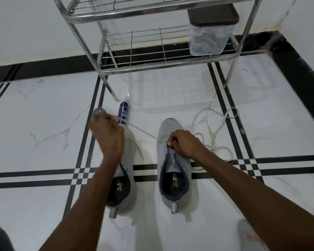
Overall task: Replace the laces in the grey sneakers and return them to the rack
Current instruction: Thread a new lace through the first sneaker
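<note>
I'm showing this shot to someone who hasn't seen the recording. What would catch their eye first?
Probably the white lace drawn taut across the middle, from the left hand to the right grey sneaker, where the right hand pinches at the eyelets. Next, the left grey sneaker beside it on the black-lined white floor, and the metal rack standing just behind.

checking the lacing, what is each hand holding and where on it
The left hand grips the white lace near its free end, pulled taut. The right hand pinches the right sneaker at its eyelet edge.
</note>
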A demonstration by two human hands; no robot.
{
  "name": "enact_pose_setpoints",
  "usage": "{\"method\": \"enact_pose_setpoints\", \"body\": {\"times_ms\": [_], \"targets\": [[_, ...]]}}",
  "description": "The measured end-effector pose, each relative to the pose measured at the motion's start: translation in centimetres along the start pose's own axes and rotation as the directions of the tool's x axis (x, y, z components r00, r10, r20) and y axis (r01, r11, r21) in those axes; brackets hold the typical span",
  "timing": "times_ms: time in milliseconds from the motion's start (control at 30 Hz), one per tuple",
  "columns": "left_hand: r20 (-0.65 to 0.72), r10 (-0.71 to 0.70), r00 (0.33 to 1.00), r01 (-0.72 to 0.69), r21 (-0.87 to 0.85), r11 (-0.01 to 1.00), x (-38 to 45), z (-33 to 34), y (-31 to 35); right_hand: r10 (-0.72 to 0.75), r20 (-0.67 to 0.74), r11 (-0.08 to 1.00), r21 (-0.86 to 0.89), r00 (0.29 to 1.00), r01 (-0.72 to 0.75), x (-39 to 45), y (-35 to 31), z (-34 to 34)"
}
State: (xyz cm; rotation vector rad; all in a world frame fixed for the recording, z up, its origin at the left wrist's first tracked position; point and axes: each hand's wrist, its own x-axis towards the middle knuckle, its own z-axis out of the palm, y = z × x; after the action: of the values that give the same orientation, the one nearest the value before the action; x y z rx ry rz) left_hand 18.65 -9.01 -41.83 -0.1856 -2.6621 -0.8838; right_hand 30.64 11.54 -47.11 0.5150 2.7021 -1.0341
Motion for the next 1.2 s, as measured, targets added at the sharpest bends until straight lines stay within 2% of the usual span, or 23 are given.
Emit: {"method": "enact_pose_setpoints", "body": {"times_ms": [67, 100, 133, 167, 200, 233, 267, 300, 367, 467, 533, 567, 600, 667, 733, 767, 800, 867, 900, 967, 1033, 1100, 1200], "targets": [[-0.171, -0.196, 0.966, 0.213, 0.091, 0.973, 2.9, -2.4, -1.6, -0.007, 0.009, 1.000, 0.017, 1.000, 0.007, 0.1, 0.2, -0.1], [-0.191, -0.272, 0.943, 0.298, 0.125, 0.946, 3.5, -3.1, -1.9, -0.011, 0.014, 1.000, 0.012, 1.000, 0.010, 0.1, 0.2, -0.2], [-0.173, -0.288, 0.942, 0.315, 0.159, 0.936, 3.3, -2.9, -1.7, -0.013, 0.018, 1.000, 0.004, 1.000, 0.013, 0.1, 0.1, -0.2], [-0.109, -0.220, 0.969, 0.236, 0.168, 0.957, 2.5, -2.5, -1.0, -0.012, 0.022, 1.000, -0.005, 1.000, 0.012, 0.1, 0.1, -0.1], [-0.009, -0.073, 0.997, 0.074, 0.131, 0.989, 1.3, -1.6, -0.2, -0.014, 0.024, 1.000, -0.011, 1.000, 0.014, 0.1, -0.1, -0.1], [0.129, 0.096, 0.987, -0.104, 0.054, 0.993, -0.3, -0.4, 0.9, -0.012, 0.026, 1.000, -0.018, 1.000, 0.012, 0.2, -0.1, -0.1], [0.271, 0.240, 0.932, -0.247, -0.012, 0.969, -1.8, 0.8, 1.8, -0.012, 0.028, 1.000, -0.025, 1.000, 0.012, 0.3, -0.2, -0.1], [0.396, 0.328, 0.858, -0.341, -0.038, 0.939, -3.3, 2.0, 2.4, -0.009, 0.031, 0.999, -0.033, 0.999, 0.010, 0.3, -0.2, -0.1], [0.555, 0.343, 0.758, -0.407, -0.009, 0.914, -5.4, 3.8, 2.5, -0.008, 0.029, 0.999, -0.045, 1.000, 0.009, 0.5, -0.2, -0.2], [0.634, 0.248, 0.732, -0.327, 0.008, 0.945, -6.3, 4.7, 2.1, -0.030, 0.040, 0.999, -0.027, 0.999, 0.031, 0.3, -0.1, 0.0], [0.633, 0.224, 0.741, -0.341, 0.067, 0.938, -5.7, 4.7, 2.0, -0.036, 0.048, 0.999, -0.005, 0.998, 0.036, 0.2, 0.1, 0.1], [0.598, 0.193, 0.778, -0.317, 0.108, 0.942, -5.1, 4.4, 1.6, -0.036, 0.049, 0.999, 0.003, 0.998, 0.036, 0.2, 0.1, 0.0], [0.523, 0.144, 0.840, -0.243, 0.126, 0.962, -4.1, 4.1, 0.9, -0.037, 0.048, 0.999, 0.012, 0.998, 0.037, 0.3, 0.2, 0.0], [0.285, 0.005, 0.959, -0.032, 0.088, 0.996, -2.2, 2.7, -0.4, -0.042, 0.045, 0.999, 0.028, 0.998, 0.041, 0.3, 0.4, -0.3], [0.078, -0.079, 0.994, 0.071, 0.109, 0.992, -0.8, 1.3, -1.4, -0.045, 0.045, 0.998, 0.034, 0.998, 0.044, 0.3, 0.5, -0.3], [0.048, -0.055, 0.997, 0.049, 0.132, 0.990, -0.5, 0.9, -1.2, -0.043, 0.047, 0.999, 0.030, 0.998, 0.042, 0.3, 0.5, -0.3], [0.073, 0.011, 0.997, -0.020, 0.121, 0.992, -0.6, 0.8, -0.7, -0.042, 0.052, 0.999, 0.022, 0.998, 0.041, 0.2, 0.4, -0.3], [0.257, 0.202, 0.945, -0.202, -0.025, 0.979, -1.6, 1.3, 0.6, -0.037, 0.074, 0.999, 0.004, 0.997, 0.037, 0.3, 0.2, -0.3], [0.376, 0.282, 0.882, -0.276, -0.073, 0.958, -2.5, 1.9, 1.2, -0.035, 0.086, 0.999, -0.004, 0.996, 0.036, 0.4, 0.1, -0.3], [0.547, 0.341, 0.764, -0.328, -0.127, 0.936, -4.3, 3.7, 1.5, -0.038, 0.085, 0.999, -0.017, 0.996, 0.040, 0.6, -0.1, -0.7], [0.607, 0.310, 0.732, -0.234, -0.204, 0.951, -5.7, 4.6, 1.3, -0.043, 0.056, 0.998, -0.033, 0.998, 0.045, 0.5, 0.0, -1.1], [0.589, 0.260, 0.765, -0.115, -0.273, 0.955, -6.2, 4.7, 1.0, -0.038, 0.039, 0.997, -0.061, 0.999, 0.040, 0.2, 0.5, -2.0], [0.563, 0.228, 0.794, -0.070, -0.288, 0.955, -6.4, 4.8, 0.6, -0.021, 0.066, 0.999, -0.033, 0.998, 0.023, -0.1, 1.9, -3.6]]}}
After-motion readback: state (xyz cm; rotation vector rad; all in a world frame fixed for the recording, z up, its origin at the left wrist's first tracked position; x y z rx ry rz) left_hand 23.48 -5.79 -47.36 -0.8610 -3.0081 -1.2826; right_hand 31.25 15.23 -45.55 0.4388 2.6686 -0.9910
